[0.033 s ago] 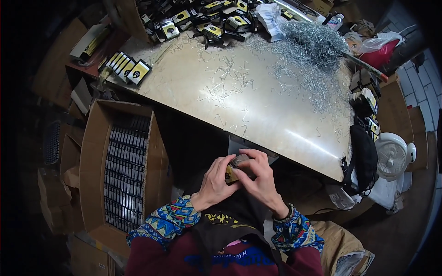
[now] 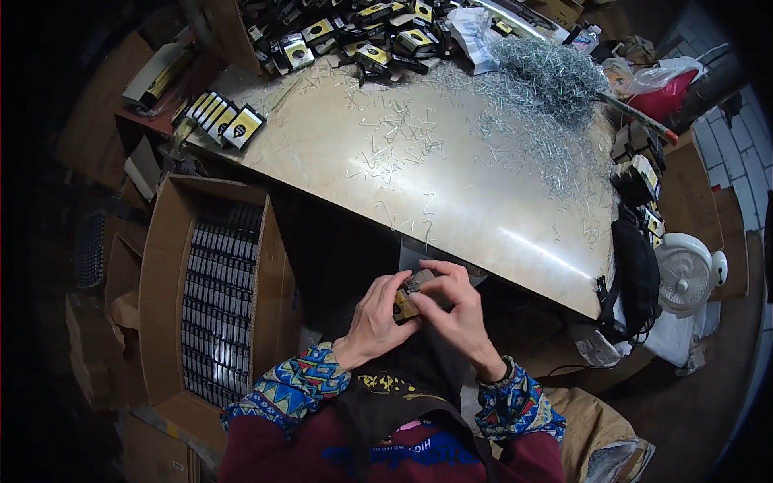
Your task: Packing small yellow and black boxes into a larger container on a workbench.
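At chest height in front of the table edge, my left hand point(image 2: 376, 314) closes round the left side of a small yellow-and-black box point(image 2: 403, 307). A greyish see-through piece point(image 2: 416, 282), which looks like plastic, shows at the box's far end. My right hand point(image 2: 453, 310) has its fingers curled over that piece, with the thumb bent in towards the box. Fingers cover much of both, so I cannot tell whether the piece is inside the box or apart from it.
Loose bent metal wires are scattered over the table point(image 2: 322, 173) and heaped in a pile point(image 2: 551, 76) at its far right. Yellow-and-black boxes point(image 2: 370, 56) crowd the back; several stand in a row point(image 2: 241, 126) at left. A carton point(image 2: 274, 266) of packed dark pieces and a white fan point(image 2: 684, 274) flank me.
My right thumb and fingers have shifted slightly at the see-through piece, showing a little more of the box. My left hand stays in place.
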A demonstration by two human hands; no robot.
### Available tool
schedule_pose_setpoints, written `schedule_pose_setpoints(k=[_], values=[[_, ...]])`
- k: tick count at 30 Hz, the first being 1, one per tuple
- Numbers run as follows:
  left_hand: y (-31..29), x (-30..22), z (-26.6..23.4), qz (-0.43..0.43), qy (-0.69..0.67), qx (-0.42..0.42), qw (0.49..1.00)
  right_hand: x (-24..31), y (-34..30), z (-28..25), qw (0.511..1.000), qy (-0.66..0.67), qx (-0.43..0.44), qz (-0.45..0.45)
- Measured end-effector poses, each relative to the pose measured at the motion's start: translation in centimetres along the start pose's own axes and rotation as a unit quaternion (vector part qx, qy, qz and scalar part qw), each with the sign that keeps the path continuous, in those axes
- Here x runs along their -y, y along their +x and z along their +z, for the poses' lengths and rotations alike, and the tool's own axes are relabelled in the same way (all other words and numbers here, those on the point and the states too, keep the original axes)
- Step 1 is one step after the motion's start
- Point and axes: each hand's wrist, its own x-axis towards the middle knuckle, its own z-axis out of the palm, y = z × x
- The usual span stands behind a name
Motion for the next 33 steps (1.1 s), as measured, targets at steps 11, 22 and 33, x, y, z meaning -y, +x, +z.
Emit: schedule_pose_setpoints(k=[11, 22, 33], values=[[1.1, -0.1, -1.5, 0.014, 0.011, 0.019, 1.000, -0.3, 2.2, -2.4, 0.991, -0.064, 0.081, -0.081], [1.4, 0.0, -1.5, -0.024, -0.020, 0.028, 0.999, 0.2, 2.3, -2.8, 0.990, -0.007, 0.099, -0.101], [2.0, -0.3, -1.8, -0.138, -0.180, 0.029, 0.973, 0.4, 1.7, -2.3, 0.977, 0.172, 0.052, 0.113]])
